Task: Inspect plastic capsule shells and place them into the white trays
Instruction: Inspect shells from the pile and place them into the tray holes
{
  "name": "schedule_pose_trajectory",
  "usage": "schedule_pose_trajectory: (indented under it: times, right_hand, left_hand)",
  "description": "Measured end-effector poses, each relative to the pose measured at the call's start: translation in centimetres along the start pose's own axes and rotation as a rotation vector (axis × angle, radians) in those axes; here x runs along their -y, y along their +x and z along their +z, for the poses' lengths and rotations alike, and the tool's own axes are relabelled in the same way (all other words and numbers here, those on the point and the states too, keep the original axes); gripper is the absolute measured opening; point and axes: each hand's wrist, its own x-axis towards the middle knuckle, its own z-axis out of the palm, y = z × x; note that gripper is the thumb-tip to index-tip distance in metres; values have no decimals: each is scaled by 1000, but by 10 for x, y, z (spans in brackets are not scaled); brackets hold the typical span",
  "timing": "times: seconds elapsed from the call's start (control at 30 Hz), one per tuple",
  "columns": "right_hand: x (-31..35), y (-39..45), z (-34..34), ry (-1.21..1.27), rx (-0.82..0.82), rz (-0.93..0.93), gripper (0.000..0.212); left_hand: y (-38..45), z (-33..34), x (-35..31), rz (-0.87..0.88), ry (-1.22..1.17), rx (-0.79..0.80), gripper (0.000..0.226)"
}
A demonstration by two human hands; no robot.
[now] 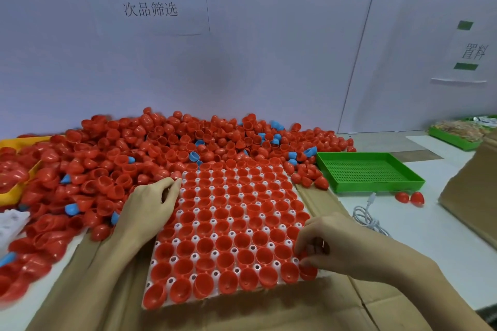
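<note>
White table (430,236) bears cardboard (242,314), perhaps flattened.

One white tray (180,225), one green tray (376,185), two hands

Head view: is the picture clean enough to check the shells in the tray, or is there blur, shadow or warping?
Head view: light is even and soft, with no hard glare; the white tray and its red shells are sharp in the middle, the loose pile smears at the left edge, a faint shadow lies on the wall, and wide-angle warp tilts the wall seam.

White tray (176,226) lies flat, filled with open-side-up red shells (223,243).
</note>
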Motion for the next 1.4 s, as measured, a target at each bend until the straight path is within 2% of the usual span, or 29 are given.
schedule_pose_trajectory:
  times: [0.27, 0.57, 0.7, 0.8, 0.9, 1.0, 1.13, 1.3, 1.4]
  right_hand:
    - [-2, 8, -3, 4, 69, -4, 10]
    - [-18, 23, -30, 205, 94, -21, 16]
    - [-40, 62, -43, 226, -67, 2, 15]
    - [-56, 99, -40, 282, -248, 30, 15]
    - [-71, 142, -31, 248, -456, 84, 4]
    - [-86, 186, -24, 134, -548, 132, 26]
    - [-92, 234, -22, 1, -503, 155, 43]
    - [-97, 271, -24, -62, -382, 370, 38]
    - [-98, 276, -19, -43, -363, 410, 33]
  left_hand:
    - [0, -2, -2, -10, -1, 27, 35]
    - [1, 0, 3, -21, -31, 41, 32]
    - [3, 0, 2, -28, -45, 52, 34]
    - [3, -1, 1, -28, -61, 58, 33]
    - [2, -1, 0, -32, -79, 64, 33]
    - [3, -1, 1, -35, -91, 69, 34]
    - [4, -1, 3, -24, -98, 71, 32]
    - [5, -2, 6, -17, -104, 101, 35]
    - [6, -3, 7, -17, -115, 115, 35]
